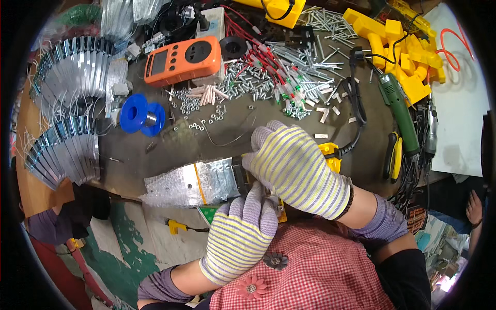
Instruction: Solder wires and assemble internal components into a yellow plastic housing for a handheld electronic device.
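Both hands wear striped knit gloves, yellow and lilac on white. The left hand (pixel 240 235) comes up from the lower edge with its fingers curled closed around the near end of a silvery bubble-wrap packet (pixel 194 183), which lies flat at the front edge of the worktop (pixel 232 129) and carries a thin orange stripe across it. The right hand (pixel 297 168) lies over the packet's right end, palm down and fingers bent; its underside is hidden, so what it grips cannot be told for certain. A yellow tool body (pixel 330 155) shows just beyond its knuckles, with a black cable (pixel 356 103) running away from it toward the far side — whether the hand holds this tool is not visible. Small yellow and green parts between the two hands are mostly covered and cannot be identified.

Further back on the worktop lie an orange handheld meter (pixel 181 61), a blue wire spool (pixel 139 114), a scatter of screws and nuts (pixel 248 82) and a bundle of red leads (pixel 258 51). Fanned stacks of silvery packets (pixel 67 150) sit at the left, partly cut by the picture's rim. A green rotary tool (pixel 400 108) and yellow plastic housings (pixel 398 46) lie at the right. Another person's hand (pixel 474 206) shows at the right edge, mostly cut off.
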Demonstrator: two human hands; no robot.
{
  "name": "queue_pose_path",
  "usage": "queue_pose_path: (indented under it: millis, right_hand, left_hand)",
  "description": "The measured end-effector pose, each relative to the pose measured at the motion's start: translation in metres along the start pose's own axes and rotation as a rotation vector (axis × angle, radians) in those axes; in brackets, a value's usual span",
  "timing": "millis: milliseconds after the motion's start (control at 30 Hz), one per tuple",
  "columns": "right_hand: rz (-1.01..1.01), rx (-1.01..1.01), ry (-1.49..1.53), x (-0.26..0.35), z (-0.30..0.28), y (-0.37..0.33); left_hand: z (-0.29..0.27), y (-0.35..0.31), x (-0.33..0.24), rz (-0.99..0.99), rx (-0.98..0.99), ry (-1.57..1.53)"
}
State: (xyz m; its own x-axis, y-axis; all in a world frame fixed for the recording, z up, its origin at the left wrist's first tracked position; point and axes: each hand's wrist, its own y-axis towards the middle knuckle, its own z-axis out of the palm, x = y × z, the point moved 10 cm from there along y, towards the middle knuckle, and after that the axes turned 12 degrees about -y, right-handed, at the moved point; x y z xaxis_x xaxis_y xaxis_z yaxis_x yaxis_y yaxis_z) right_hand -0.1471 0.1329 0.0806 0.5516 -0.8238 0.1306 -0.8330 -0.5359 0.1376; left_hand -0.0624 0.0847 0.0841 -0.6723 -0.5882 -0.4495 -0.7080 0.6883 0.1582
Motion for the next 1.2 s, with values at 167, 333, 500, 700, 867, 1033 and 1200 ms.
queue_pose_path:
  millis: [167, 333, 500, 700, 867, 1033, 1200]
  right_hand:
    - [-0.072, 0.011, 0.203, -0.004, -0.002, -0.008]
    - [-0.195, 0.047, 0.020, 0.028, 0.008, -0.014]
    - [-0.175, -0.049, -0.005, 0.029, 0.007, -0.017]
    - [-0.094, -0.399, -0.081, -0.074, -0.078, -0.040]
    - [0.601, -0.044, -0.645, -0.293, -0.094, -0.008]
    - [0.746, -0.018, -0.539, -0.321, -0.080, -0.003]
    - [0.685, -0.254, -0.757, -0.323, -0.139, -0.013]
  left_hand:
    - [0.002, -0.002, 0.005, -0.035, 0.003, -0.013]
    - [0.001, -0.011, 0.000, 0.026, 0.039, -0.028]
    - [0.002, -0.005, -0.001, 0.052, 0.074, -0.033]
    - [-0.006, -0.004, -0.001, 0.025, 0.033, -0.074]
    - [-0.006, 0.001, -0.002, 0.005, 0.063, -0.087]
    - [-0.006, -0.002, -0.004, 0.016, 0.019, -0.088]
    - [-0.002, -0.005, 0.000, -0.035, 0.084, -0.101]
